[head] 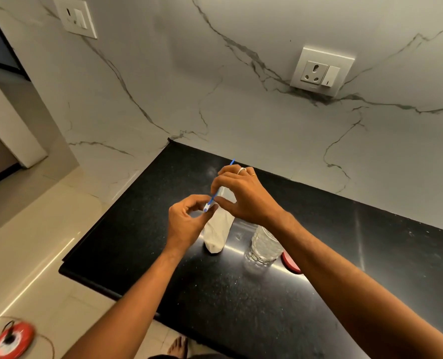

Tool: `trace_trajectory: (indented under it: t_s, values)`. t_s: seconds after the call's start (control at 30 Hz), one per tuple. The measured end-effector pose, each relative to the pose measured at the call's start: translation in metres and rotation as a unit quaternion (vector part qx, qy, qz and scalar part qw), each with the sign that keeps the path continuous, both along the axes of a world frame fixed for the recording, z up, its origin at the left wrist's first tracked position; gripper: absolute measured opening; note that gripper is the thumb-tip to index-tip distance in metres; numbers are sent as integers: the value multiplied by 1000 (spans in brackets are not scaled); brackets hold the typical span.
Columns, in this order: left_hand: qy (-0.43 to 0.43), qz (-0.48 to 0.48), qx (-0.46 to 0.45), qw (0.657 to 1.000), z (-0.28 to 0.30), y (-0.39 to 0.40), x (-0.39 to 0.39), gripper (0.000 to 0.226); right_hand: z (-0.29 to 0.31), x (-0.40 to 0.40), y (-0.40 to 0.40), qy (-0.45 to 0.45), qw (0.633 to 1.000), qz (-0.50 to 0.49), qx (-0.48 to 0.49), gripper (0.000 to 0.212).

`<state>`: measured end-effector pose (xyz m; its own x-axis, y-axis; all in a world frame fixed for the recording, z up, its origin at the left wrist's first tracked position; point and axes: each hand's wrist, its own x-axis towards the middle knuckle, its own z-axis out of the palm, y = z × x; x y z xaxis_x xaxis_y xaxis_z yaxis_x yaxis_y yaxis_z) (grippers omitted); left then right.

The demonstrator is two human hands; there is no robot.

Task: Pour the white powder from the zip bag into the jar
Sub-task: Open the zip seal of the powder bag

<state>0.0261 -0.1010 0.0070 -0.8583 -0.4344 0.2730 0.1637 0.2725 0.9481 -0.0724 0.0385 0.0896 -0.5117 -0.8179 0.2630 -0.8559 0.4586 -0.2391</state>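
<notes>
A clear zip bag (218, 233) with white powder in its lower half stands upright on the black counter (241, 307). Its blue zip strip runs along the top, between my hands. My left hand (186, 221) pinches the near end of the strip, at the small slider. My right hand (243, 195) grips the bag's top from the far side. Just right of the bag stands a clear ribbed jar (263, 246), open at the top and partly hidden by my right forearm. A red lid (290, 263) lies flat on the counter behind the jar.
A marble wall rises behind the counter, with a socket plate (321, 71) on it and another plate (76, 16) at the upper left. The counter's left edge drops to a tiled floor, where a red round device (10, 339) with a cord lies.
</notes>
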Motion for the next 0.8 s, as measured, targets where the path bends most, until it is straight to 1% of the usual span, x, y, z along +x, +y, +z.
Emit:
trace_trajectory:
  t_s: [0.1, 0.23, 0.33, 0.4, 0.5, 0.6, 0.8]
  values:
    - [-6, -7, 22, 1000, 5, -8, -4, 24, 5, 0, -1, -13, 1000, -8, 0, 15]
    - [0, -16, 60, 998, 15, -22, -10, 18, 6, 0, -5, -13, 1000, -14, -9, 13]
    - [-18, -38, 81, 996, 17, -31, -13, 18, 3, 2, -9, -20, 999, -32, -27, 14]
    - [-23, -48, 88, 995, 17, -36, -15, 18, 1, 2, -12, -41, 998, -42, -36, 14]
    - [-19, -45, 100, 994, 16, -40, -16, 21, 1, 0, -17, -60, 996, -51, -44, 16]
    - [-11, -38, 119, 992, 14, -42, -14, 25, 5, 1, -24, -59, 996, -43, -53, 21]
    - [-3, -39, 142, 989, 9, -45, -14, 24, 14, 4, -43, -52, 997, -14, -48, 24]
